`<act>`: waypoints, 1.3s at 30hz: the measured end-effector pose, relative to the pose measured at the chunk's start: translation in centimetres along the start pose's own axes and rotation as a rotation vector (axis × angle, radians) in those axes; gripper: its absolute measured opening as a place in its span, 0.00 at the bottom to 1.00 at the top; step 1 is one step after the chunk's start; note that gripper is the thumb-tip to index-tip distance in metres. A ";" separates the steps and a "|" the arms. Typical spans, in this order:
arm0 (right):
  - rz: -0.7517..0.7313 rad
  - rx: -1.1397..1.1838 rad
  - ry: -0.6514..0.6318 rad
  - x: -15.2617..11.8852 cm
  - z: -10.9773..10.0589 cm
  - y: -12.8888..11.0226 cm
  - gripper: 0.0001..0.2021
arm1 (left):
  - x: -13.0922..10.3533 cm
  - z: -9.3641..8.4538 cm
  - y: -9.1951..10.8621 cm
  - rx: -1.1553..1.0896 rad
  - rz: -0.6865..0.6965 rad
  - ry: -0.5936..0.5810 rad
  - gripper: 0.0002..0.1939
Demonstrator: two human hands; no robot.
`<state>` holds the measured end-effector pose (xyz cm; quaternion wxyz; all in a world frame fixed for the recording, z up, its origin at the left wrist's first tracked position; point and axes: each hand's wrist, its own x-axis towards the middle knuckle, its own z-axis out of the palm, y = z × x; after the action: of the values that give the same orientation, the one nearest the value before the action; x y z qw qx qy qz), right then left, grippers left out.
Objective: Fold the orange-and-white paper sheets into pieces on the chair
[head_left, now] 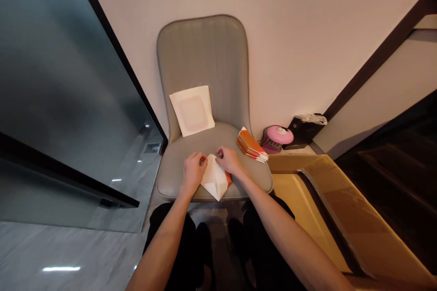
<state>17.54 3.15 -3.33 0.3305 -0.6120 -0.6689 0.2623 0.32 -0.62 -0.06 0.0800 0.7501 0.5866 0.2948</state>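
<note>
Both hands pinch narrowly: left hand (194,169) at one upper edge of a partly folded white paper sheet (214,177), right hand (228,161) at the other, near its top point. Orange shows on the sheet's right side. Sheet lies on the gray chair's (203,61) seat, at the front edge. Stack of folded orange-and-white papers (251,145) at the chair seat's right side; square white sheets (193,111) lean on the chair's backrest. Open cardboard box (344,191) right of the chair.
</note>
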 end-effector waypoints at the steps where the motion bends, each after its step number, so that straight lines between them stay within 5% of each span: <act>1: -0.016 -0.042 -0.022 -0.1 -0.1 -0.2 0.10 | 0.0 -0.1 0.2 0.048 0.036 -0.029 0.05; 11: -0.078 -0.099 -0.159 -0.7 -1.0 -0.9 0.09 | 0.1 -0.7 -0.3 0.019 0.135 -0.237 0.09; 39: -0.132 -0.113 -0.217 -1.2 -1.7 -1.1 0.14 | 0.3 -1.3 -0.5 0.009 0.231 -0.299 0.11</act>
<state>18.19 1.71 -1.58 0.2377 -0.5523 -0.7532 0.2668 -0.79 -0.45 0.86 0.1283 0.8483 0.4794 0.1846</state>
